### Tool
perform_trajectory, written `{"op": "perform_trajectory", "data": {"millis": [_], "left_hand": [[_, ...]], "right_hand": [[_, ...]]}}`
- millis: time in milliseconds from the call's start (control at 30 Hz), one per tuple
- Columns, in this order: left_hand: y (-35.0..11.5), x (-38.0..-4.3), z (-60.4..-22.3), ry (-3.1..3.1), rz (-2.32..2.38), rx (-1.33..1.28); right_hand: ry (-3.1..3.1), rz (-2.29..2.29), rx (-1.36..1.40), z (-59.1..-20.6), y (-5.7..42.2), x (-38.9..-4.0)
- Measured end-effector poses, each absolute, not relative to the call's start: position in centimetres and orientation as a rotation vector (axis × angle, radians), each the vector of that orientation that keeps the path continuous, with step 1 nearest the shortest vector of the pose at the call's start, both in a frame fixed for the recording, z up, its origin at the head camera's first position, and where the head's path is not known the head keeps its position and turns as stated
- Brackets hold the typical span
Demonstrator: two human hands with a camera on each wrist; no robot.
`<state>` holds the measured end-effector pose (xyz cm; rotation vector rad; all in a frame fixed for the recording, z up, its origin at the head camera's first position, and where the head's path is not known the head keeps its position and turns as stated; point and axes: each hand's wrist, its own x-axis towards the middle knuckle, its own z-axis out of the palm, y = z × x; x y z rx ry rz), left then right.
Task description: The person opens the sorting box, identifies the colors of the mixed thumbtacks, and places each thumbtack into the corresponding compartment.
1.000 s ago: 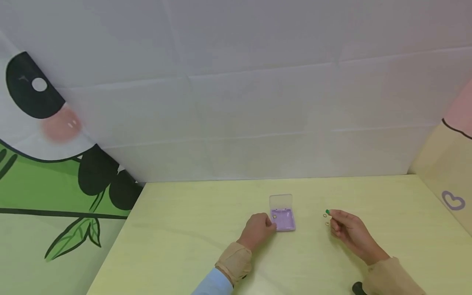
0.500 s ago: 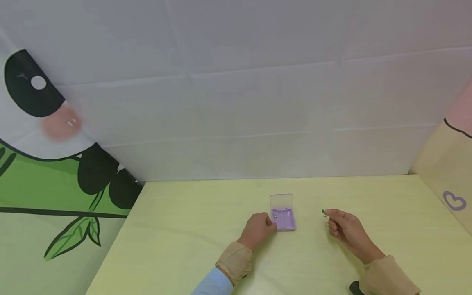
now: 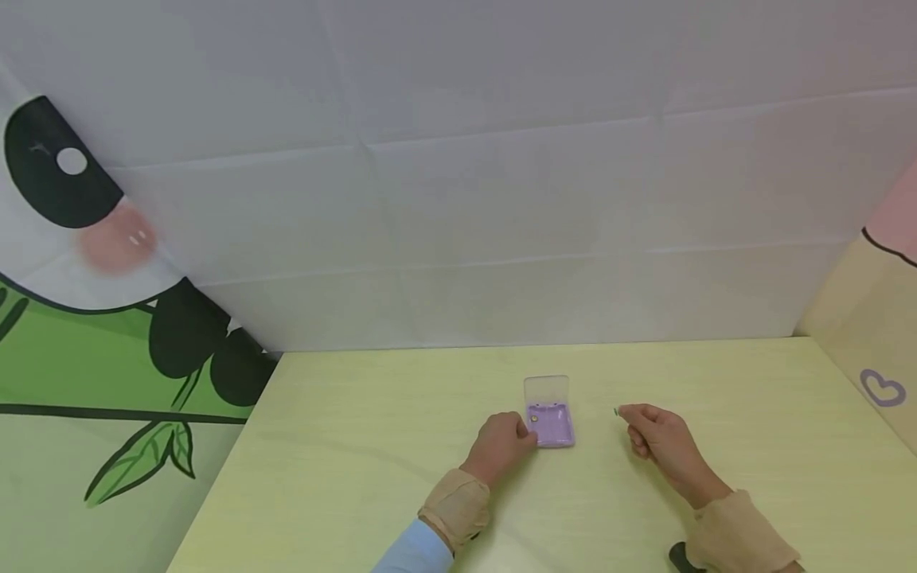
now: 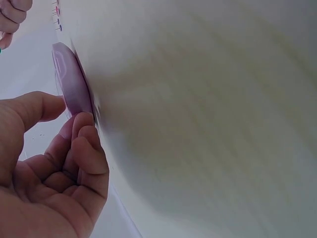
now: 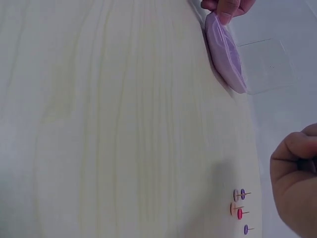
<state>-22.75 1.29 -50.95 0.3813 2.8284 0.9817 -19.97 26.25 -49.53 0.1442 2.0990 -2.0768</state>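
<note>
Can make out no words, numbers, labels or brand names on the purple box [image 5: 220, 47], its clear lid [image 5: 262, 57] or the push pins [image 5: 239, 213]. Can pick out a simple heart outline [image 3: 863, 387] in purple, drawn on the right-hand wall [image 3: 852, 318]. Shows a tiny dark speck [image 5: 271, 66] on the lid in the right wrist view, too small to read.

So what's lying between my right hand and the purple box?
Bare tabletop, in the head view; only the small green piece pinched in the right hand pokes toward the purple box.
</note>
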Motion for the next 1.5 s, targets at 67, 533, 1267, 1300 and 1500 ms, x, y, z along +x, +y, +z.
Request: {"op": "perform_trajectory", "data": {"millis": [67,533,1267,1300,1500], "left_hand": [[1.3,-22.7,-50.9,2.833,0.977,0.389],[1.0,-22.7,-50.9,2.837,0.967,0.384],[1.6,-22.8,-50.7,2.844,0.943,0.409],[1.6,-22.8,-50.7,2.844,0.94,0.409],[1.8,-22.9,-50.9,2.856,0.928,0.423]], "right_hand": [[2.124,-2.056,0.136,-49.5,26.0,-20.0],[2.307,-1.902,0.124,-49.6,24.0,-20.6],[2.295,-1.852,0.133,-49.9,21.6,-21.9],[2.297,-1.85,0.13,-50.0,21.5,-21.9],[2.353,-1.803,0.124,-50.1,21.0,-22.4]]}}
